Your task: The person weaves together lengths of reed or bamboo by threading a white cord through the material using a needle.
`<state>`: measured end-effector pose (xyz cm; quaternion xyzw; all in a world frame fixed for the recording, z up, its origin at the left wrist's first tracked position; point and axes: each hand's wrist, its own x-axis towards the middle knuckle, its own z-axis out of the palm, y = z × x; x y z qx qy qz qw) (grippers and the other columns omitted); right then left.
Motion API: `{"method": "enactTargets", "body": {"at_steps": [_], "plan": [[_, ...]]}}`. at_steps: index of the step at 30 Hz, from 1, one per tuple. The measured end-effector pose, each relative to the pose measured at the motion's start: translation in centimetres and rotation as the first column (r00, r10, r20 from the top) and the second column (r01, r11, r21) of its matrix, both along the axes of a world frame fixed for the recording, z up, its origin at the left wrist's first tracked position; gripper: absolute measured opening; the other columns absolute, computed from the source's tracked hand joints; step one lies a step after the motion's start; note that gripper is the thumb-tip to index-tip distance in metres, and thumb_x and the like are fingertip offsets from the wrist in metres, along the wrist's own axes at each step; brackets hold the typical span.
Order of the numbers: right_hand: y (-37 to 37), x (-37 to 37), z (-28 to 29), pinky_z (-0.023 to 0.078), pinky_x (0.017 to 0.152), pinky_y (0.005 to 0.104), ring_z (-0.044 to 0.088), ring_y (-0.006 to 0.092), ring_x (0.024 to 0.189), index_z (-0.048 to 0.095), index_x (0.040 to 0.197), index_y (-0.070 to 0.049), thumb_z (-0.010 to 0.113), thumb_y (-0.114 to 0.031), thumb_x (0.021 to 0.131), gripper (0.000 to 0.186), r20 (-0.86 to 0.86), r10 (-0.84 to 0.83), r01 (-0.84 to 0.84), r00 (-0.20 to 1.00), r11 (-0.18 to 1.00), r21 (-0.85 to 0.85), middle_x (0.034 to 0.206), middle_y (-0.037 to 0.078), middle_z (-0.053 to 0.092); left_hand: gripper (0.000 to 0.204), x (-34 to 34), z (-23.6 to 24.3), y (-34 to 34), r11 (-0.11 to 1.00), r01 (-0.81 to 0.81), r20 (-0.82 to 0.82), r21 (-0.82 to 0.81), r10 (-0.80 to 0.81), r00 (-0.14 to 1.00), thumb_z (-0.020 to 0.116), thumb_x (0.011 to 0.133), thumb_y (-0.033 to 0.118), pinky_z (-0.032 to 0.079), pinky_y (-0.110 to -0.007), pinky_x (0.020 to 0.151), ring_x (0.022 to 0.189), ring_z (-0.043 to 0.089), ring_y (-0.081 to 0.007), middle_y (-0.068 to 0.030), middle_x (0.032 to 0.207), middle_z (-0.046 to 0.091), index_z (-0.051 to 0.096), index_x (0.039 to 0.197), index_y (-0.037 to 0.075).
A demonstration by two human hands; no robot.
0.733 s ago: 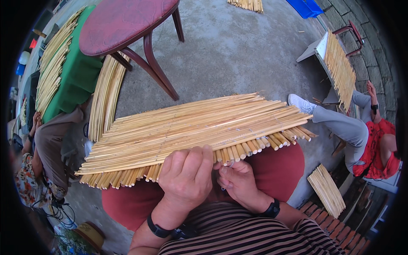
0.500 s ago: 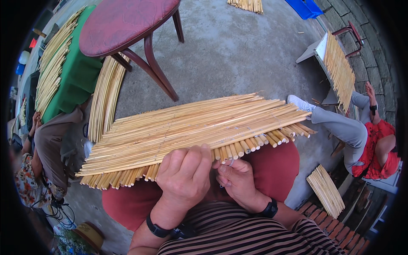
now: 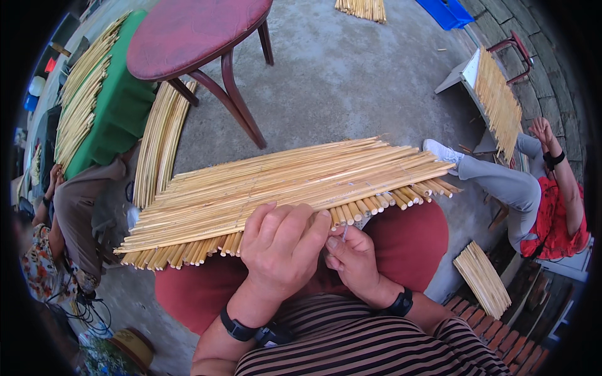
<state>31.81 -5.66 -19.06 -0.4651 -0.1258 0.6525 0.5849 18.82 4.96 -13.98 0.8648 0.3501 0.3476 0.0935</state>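
Note:
Across my lap lies a mat of thin straw-coloured reeds (image 3: 276, 185), bound with fine lines of thread and folded so that a lower layer of cut ends shows along the near edge. My left hand (image 3: 279, 250) grips that near edge, its fingers curled over the top; the thumb's hold is partly hidden. Just right of it, my right hand (image 3: 354, 260) is closed below the cut ends. Between its thumb and forefinger runs a thin pale strand (image 3: 344, 234), leading up to the reeds. Its other fingers are curled and partly hidden.
A red round stool (image 3: 200, 37) stands beyond the mat. Reed bundles lie on a green-covered table (image 3: 119, 106) and on the floor (image 3: 163, 144). Co-workers sit at left and right, the right one beside a propped reed panel (image 3: 497, 100). Another small bundle (image 3: 481, 280) lies right of me.
My left hand has shifted slightly right along the mat's edge, nearer the right hand, its fingers flatter. My right hand has also moved a little right. The right co-worker's hand has changed pose.

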Motion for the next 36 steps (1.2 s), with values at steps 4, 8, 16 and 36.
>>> {"method": "enactTargets", "body": {"at_steps": [4,8,16,36], "plan": [[0.2,-0.3,-0.7,0.038,0.055,0.0202,0.046,0.006,0.063,0.063,0.119,0.001,0.057,-0.008,0.102,0.02,-0.05,-0.005,0.008,0.999,0.998,0.058,0.081,-0.001,0.058,0.026,-0.2,0.1,0.1,0.999,0.032,0.02,-0.011,-0.031,0.999,0.075,0.071,0.007,0.052,-0.043,0.086,0.08,0.066,-0.0218,-0.0036,0.089,0.069,0.074,0.096,0.01],[0.3,-0.3,-0.8,0.038,0.056,0.0203,0.046,0.0062,0.063,0.066,0.117,0.002,0.058,-0.008,0.102,0.02,-0.061,-0.022,0.023,0.998,1.0,0.015,0.082,0.0,0.059,0.025,0.0,0.2,0.2,0.998,0.047,0.057,-0.049,-0.044,0.997,0.076,0.068,0.004,0.053,-0.041,0.083,0.08,0.067,-0.0219,-0.0043,0.086,0.069,0.074,0.093,0.009],[0.8,-0.3,-0.8,0.038,0.055,0.0199,0.046,0.0058,0.062,0.068,0.115,0.001,0.059,-0.009,0.102,0.019,-0.03,-0.015,0.016,0.999,0.999,0.046,0.08,-0.001,0.058,0.015,0.3,0.4,0.8,0.997,0.079,0.055,-0.02,-0.078,0.995,0.07,0.072,0.005,0.051,-0.032,0.07,0.081,0.067,-0.019,-0.0031,0.086,0.068,0.072,0.088,0.007],[1.4,-0.6,0.7,0.038,0.054,0.0196,0.045,0.0051,0.06,0.062,0.119,0.001,0.055,-0.011,0.104,0.021,-0.095,-0.016,0.012,0.995,0.999,-0.04,0.079,-0.002,0.055,0.046,0.0,0.5,-0.5,0.985,-0.093,-0.115,-0.148,0.077,0.99,0.083,0.069,0.015,0.052,-0.04,0.073,0.086,0.062,-0.0296,-0.0113,0.1,0.065,0.071,0.112,0.003]]}}
